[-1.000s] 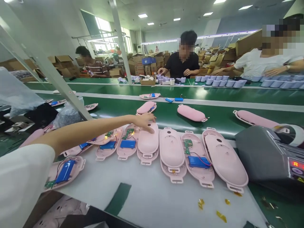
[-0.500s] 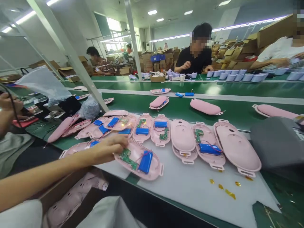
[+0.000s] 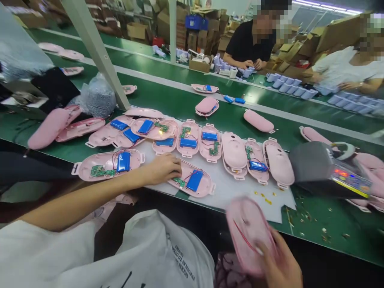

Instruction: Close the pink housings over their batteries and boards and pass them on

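My left hand [image 3: 165, 169] reaches across the bench, its curled fingers gripping the left end of a pink plastic casing half [image 3: 207, 188]. Inside that half sit a green circuit board [image 3: 180, 182], partly covered by the fingers, and a blue battery pack [image 3: 195, 181]. Low at the right, my right hand [image 3: 283, 260] is closed around a pink casing cover [image 3: 246, 228], thumb on its inner side. A red wire [image 3: 242, 234] runs along that cover, which is blurred by motion. Left of my left hand lies another open casing half [image 3: 87, 164] with board and battery.
Several pink casings [image 3: 188, 138] stand in a row on a white sheet [image 3: 222, 192]. Small amber tape pieces [image 3: 268, 201] lie near its right end. A grey machine with a lit display [image 3: 345, 174] stands right. A slanted metal post [image 3: 99, 56] rises at left. Two people work across the line.
My right hand has come into view with a pink cover. The view has tilted downward. My left hand stays at the same casing half, which now lies flatter on the bench.
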`<state>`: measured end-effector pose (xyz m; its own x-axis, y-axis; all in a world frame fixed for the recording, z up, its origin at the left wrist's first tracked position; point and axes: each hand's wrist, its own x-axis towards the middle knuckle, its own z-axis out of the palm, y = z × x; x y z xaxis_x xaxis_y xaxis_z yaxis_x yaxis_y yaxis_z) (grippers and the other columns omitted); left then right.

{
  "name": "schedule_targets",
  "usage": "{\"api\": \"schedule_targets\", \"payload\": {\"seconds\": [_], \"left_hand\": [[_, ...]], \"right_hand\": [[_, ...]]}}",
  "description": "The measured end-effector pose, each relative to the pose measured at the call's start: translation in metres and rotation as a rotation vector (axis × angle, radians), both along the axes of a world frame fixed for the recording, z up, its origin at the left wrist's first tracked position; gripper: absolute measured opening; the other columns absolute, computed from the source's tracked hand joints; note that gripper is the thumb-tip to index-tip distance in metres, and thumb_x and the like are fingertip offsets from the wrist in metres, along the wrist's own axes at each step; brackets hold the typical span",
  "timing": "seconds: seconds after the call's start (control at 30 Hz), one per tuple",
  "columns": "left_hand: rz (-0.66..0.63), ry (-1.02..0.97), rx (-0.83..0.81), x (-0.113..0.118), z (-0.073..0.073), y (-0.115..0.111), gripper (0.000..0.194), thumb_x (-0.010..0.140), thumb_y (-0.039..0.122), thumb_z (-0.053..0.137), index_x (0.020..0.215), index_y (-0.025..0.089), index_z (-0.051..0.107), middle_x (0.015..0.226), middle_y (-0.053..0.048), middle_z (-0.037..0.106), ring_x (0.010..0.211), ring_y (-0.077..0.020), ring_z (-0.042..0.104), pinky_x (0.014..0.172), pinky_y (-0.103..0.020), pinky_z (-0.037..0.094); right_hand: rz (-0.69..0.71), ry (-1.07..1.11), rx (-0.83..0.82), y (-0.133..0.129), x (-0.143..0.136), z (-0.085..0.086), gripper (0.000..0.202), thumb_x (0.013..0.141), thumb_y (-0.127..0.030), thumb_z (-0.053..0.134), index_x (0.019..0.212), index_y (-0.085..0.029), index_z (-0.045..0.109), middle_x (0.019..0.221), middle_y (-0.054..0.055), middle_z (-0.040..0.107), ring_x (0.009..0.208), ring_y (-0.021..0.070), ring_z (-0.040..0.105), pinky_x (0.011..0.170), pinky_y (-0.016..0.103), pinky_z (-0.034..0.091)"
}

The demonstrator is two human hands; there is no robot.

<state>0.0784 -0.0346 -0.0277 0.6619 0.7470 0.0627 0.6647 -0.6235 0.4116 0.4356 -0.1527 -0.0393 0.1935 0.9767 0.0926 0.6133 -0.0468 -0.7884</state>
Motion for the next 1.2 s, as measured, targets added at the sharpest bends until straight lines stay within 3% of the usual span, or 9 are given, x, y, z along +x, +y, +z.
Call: {"api": "schedule_targets", "payload": {"seconds": [0.07,0.27,0.47,0.53,0.6,0.73,0.8,0.97,1.2], "left_hand": [[0.055,-0.133,-0.034,0.0,-0.009,0.0,0.019,0.096,0.025,0.055,0.083,0.018,0.066,0.088,-0.005,0.068,0.086,-0.0212,0.061,0.085,-0.035,0.044],[0.544,-0.856,-0.163,-0.004,-0.021,-0.021,0.019,0.102,0.028,0.044,0.092,0.016,0.056,0.078,-0.002,0.067,0.071,-0.0152,0.065,0.067,-0.027,0.051],[0.461,-0.759,0.591,0.001,-0.019,-0.026,0.009,0.097,0.021,0.058,0.094,0.019,0.067,0.108,-0.008,0.065,0.103,-0.0205,0.063,0.089,-0.036,0.055],[0.427,-0.771,0.646,0.004,-0.021,-0.025,0.008,0.096,0.019,0.06,0.095,0.02,0.068,0.119,-0.01,0.062,0.112,-0.0219,0.061,0.094,-0.039,0.055],[0.44,-0.939,0.474,0.007,-0.024,-0.024,0.004,0.095,0.021,0.063,0.097,0.02,0.066,0.119,-0.009,0.064,0.106,-0.02,0.065,0.088,-0.034,0.058],[0.519,-1.302,-0.287,0.007,-0.032,-0.021,0.042,0.083,0.034,0.078,0.115,0.019,0.055,0.092,-0.003,0.069,0.071,-0.0146,0.068,0.06,-0.023,0.055],[0.493,-1.347,-0.526,0.004,-0.032,-0.019,0.046,0.08,0.033,0.08,0.115,0.017,0.054,0.085,-0.002,0.068,0.071,-0.0158,0.069,0.059,-0.022,0.053],[0.492,-1.335,-0.539,0.001,-0.029,-0.017,0.038,0.079,0.028,0.077,0.11,0.014,0.059,0.092,-0.006,0.069,0.074,-0.0169,0.07,0.059,-0.022,0.055],[0.541,-1.189,-0.371,-0.002,-0.026,-0.014,0.03,0.083,0.026,0.071,0.109,0.014,0.064,0.109,-0.009,0.068,0.094,-0.0196,0.067,0.076,-0.027,0.056]], "right_hand": [[0.136,-0.008,0.004,0.035,-0.02,0.008,0.043,0.089,-0.057,0.063,0.118,-0.025,0.066,0.12,0.008,0.067,0.112,0.028,0.062,0.091,0.041,0.056],[0.597,-0.165,-0.006,0.132,-0.082,0.041,0.039,0.096,-0.05,0.051,0.113,-0.019,0.069,0.111,0.008,0.072,0.099,0.026,0.069,0.082,0.034,0.056],[0.794,-0.354,0.208,0.129,-0.121,0.067,0.031,0.1,-0.034,0.047,0.114,-0.022,0.072,0.11,0.006,0.074,0.094,0.0218,0.071,0.08,0.03,0.055],[0.804,-0.277,0.212,0.126,-0.128,0.07,0.028,0.099,-0.035,0.052,0.113,-0.022,0.072,0.107,0.005,0.074,0.092,0.0206,0.072,0.077,0.028,0.056],[0.772,-0.204,0.18,0.126,-0.13,0.068,0.027,0.097,-0.036,0.056,0.111,-0.021,0.073,0.104,0.005,0.075,0.088,0.0205,0.072,0.072,0.026,0.056],[0.708,-0.109,0.081,0.136,-0.127,0.057,0.026,0.093,-0.039,0.061,0.106,-0.022,0.075,0.104,0.004,0.075,0.089,0.0219,0.071,0.073,0.028,0.057],[0.642,-0.113,0.078,0.142,-0.129,0.055,0.026,0.09,-0.042,0.063,0.101,-0.022,0.075,0.101,0.004,0.075,0.09,0.0232,0.071,0.077,0.031,0.056],[0.675,-0.344,0.102,0.153,-0.164,0.059,0.031,0.087,-0.046,0.06,0.103,-0.023,0.072,0.101,0.005,0.074,0.091,0.0248,0.069,0.08,0.035,0.051],[0.807,-0.481,0.114,0.168,-0.196,0.047,0.02,0.078,-0.037,0.054,0.075,-0.02,0.064,0.065,0.002,0.063,0.057,0.017,0.053,0.057,0.029,0.035]]}}
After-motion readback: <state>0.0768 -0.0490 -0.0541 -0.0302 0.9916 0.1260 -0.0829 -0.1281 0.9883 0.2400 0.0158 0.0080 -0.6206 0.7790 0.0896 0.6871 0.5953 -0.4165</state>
